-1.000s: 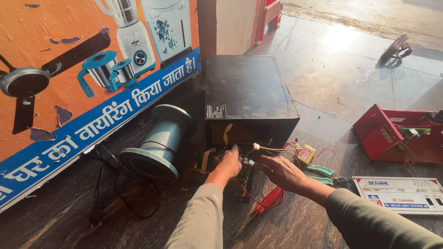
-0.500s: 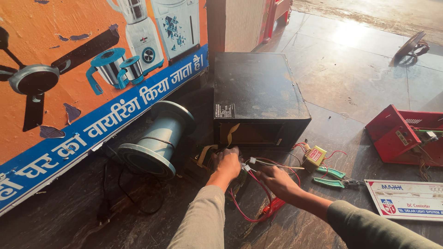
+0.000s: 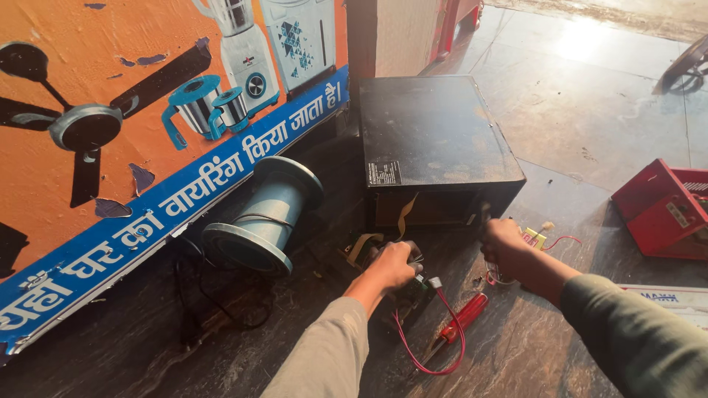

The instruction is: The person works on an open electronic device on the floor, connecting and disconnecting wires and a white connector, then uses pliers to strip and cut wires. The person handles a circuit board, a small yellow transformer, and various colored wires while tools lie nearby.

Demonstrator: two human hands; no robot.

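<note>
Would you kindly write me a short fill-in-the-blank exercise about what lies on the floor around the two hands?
1. The screwdriver beside the left hand has a ____ handle.
2. The right hand rests at the open front of a ____ metal box.
3. The blue spool lies on its ____.

Missing words: red; black; side
</note>
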